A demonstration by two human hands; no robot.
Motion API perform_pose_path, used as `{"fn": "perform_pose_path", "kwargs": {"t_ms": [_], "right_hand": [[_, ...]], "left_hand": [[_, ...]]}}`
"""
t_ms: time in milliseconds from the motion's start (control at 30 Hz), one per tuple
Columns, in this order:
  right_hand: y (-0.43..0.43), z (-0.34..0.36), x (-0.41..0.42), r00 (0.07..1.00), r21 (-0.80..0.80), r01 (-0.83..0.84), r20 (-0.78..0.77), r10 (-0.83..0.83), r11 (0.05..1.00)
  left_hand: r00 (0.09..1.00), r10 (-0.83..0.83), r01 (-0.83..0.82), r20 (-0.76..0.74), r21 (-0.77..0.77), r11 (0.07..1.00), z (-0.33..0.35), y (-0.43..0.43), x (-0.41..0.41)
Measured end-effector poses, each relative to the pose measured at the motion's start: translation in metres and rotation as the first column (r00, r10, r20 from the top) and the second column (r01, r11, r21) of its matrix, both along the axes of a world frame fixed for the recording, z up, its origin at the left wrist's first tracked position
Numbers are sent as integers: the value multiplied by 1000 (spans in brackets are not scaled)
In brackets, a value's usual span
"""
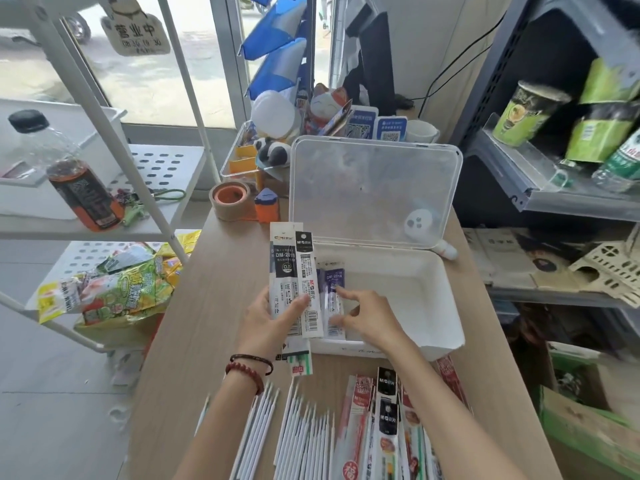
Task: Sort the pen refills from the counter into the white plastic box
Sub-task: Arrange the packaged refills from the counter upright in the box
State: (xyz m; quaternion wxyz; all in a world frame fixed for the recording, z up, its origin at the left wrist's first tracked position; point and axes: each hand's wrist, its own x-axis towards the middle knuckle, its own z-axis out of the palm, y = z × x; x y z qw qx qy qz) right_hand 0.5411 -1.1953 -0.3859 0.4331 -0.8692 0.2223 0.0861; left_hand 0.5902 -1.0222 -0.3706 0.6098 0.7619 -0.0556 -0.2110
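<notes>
- box (446, 336) on counter (207, 306), centre frame
- refill packs (334, 292) in its left end
- loose refills (304, 438) bottom of frame
- tape roll (230, 200) upper left of box

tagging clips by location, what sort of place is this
Probably a small shop's till counter: an opening-hours sign hangs up front, QR payment stands sit behind the box, and packaged refills lie in rows on the counter.
</notes>
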Motion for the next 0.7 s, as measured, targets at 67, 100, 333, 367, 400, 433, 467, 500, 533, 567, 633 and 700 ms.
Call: {"fn": "perform_pose_path", "kwargs": {"t_ms": [67,100,333,367,400,433,467,500,533,567,633,700], "right_hand": [[2,-2,1,999,-42,-12,-38,11,999],[2,-2,2,999,-56,-6,-48,3,998],[6,3,1,998,-119,59,18,-58,991],[7,5,0,990,-76,114,92,-106,991],[7,7,-2,974,-21,163,165,-158,986],[8,9,-4,955,33,193,222,-195,981],[8,12,-5,944,72,200,255,-212,977],[8,14,-7,939,95,195,269,-213,976],[7,15,-8,937,108,187,277,-211,976],[7,16,-9,935,120,182,286,-210,976],[8,20,-10,923,175,177,313,-225,969],[11,28,-10,916,251,138,335,-219,958]], "left_hand": [[1000,1,-1,-6,-17,1000,1,1,-1],[1000,0,0,-7,-22,1000,1,1,-1],[999,-17,13,-47,-101,995,7,2,2],[998,-17,10,-62,-123,992,10,3,2],[997,-17,7,-72,-139,990,12,4,2],[997,-19,8,-75,-143,990,13,5,3],[997,-21,10,-76,-142,990,14,6,2],[997,-21,11,-78,-136,991,15,7,2],[997,-20,9,-79,-133,991,15,8,1],[997,-15,5,-80,-133,991,14,9,1],[997,-5,-6,-82,-134,991,14,11,-1],[997,-2,-9,-80,-132,991,14,13,-1]]}}
